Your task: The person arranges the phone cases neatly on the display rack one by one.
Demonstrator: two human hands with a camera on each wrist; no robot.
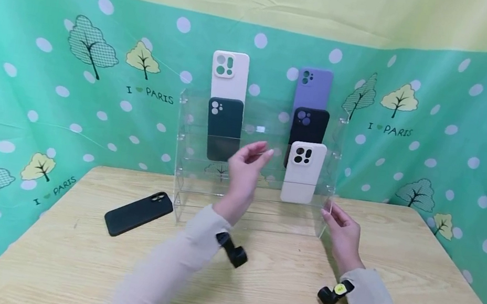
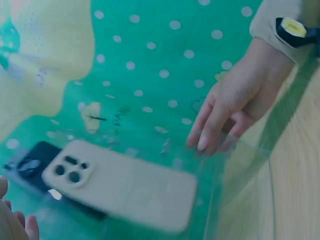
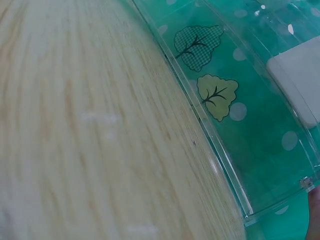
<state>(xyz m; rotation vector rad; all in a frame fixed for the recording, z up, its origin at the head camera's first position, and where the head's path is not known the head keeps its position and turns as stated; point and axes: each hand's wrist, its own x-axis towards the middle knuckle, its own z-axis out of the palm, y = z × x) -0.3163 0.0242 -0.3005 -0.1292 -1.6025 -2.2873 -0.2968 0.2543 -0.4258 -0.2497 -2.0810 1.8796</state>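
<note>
A clear acrylic display rack (image 1: 247, 221) stands on the wooden table with phone cases on its tiers. My left hand (image 1: 244, 171) is raised before the rack's middle, holding nothing, its thumb and fingers loosely bent. At the rack's right side panel, my right hand (image 1: 345, 237) pinches the edge between thumb and fingers. Nearest that hand is a white phone case (image 1: 303, 175), low on the right; behind it rise a black case (image 1: 310, 125) and a purple case (image 1: 313, 88). On the left side, a dark green case (image 1: 223, 130) sits below another white case (image 1: 230, 83).
Left of the rack, a black phone case (image 1: 138, 214) lies flat on the table (image 1: 278, 296). A green polka-dotted cloth (image 1: 100, 119) printed with trees hangs close behind the rack and along both sides.
</note>
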